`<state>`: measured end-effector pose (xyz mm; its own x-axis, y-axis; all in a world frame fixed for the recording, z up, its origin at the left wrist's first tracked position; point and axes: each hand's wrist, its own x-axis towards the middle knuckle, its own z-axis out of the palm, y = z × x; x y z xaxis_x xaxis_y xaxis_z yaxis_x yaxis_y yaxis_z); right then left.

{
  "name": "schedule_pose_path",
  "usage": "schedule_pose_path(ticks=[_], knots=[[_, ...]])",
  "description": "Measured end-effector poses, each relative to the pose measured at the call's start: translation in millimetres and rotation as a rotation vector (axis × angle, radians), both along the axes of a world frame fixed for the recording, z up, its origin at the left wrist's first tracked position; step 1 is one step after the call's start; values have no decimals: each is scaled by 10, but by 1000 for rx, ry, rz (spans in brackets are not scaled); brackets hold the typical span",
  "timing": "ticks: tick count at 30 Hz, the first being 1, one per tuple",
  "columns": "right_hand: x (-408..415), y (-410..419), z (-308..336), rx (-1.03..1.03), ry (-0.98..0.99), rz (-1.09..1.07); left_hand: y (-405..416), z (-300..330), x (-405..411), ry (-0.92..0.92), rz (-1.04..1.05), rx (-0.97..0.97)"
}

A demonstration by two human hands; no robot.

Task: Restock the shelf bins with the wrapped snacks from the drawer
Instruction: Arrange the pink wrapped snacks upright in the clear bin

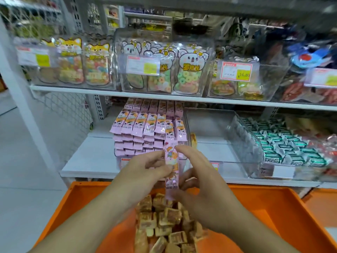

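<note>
Hands, left [145,172] and right [198,179], pinch one pink snack [171,167] upright over the drawer [273,207]; next, probably seat it in the pink bin [151,132].

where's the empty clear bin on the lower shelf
In the head view the empty clear bin sits right of centre on the lower shelf, between the pink snack stack and the green-wrapped candies.

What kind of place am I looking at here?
Most likely a snack shop aisle: white metal shelves carry clear plastic bins of wrapped sweets, and red-bordered price labels are stuck on the bin fronts.
</note>
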<state>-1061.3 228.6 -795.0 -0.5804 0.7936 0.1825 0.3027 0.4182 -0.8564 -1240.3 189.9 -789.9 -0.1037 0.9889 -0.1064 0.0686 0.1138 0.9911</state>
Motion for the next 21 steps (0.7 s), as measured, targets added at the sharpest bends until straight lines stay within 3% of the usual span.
schedule_pose_path(ticks=[5, 9, 14, 17, 21], knots=[[-38, 350, 80, -62, 19, -57, 176, 23, -26, 190, 61, 62], [-142, 657, 189, -98, 157, -113, 290, 136, -105, 359, 113, 194], [-307, 1147, 193, -17, 164, -156, 542, 170, -432, 936, 187, 387], [-394, 1352, 154, 110, 74, -194, 654, 90, -617, 1166, 239, 378], [-444, 1518, 85, 197, -94, -202, 699, -25, -681, 1294, 233, 299]])
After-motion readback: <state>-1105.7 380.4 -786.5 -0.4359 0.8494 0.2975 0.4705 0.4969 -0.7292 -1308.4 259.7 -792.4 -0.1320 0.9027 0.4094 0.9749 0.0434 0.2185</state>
